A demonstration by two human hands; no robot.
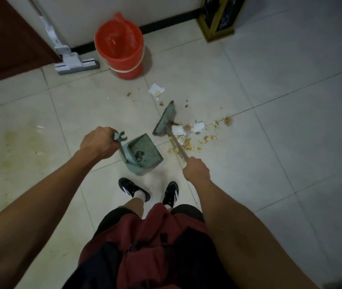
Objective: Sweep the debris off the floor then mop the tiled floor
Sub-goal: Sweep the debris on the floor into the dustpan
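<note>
Pale floor tiles (pixel 270 142) lie under us as our left hand (pixel 98 143) curls around the green dustpan (pixel 143 152) handle and our right hand (pixel 196 168) grips the broom (pixel 166 120), whose head touches scattered debris (pixel 197 134) beside the dustpan.

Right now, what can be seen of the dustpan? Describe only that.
The dustpan is a worn teal-green, plastic-looking scoop with a comb of teeth along its rear wall and a dark clump lying inside. Its upright handle ends in a forked clip, gripped by the left hand. It sits tilted, apparently on the tiled floor ahead of the shoes, its mouth facing the broom head, apart from it.
</note>
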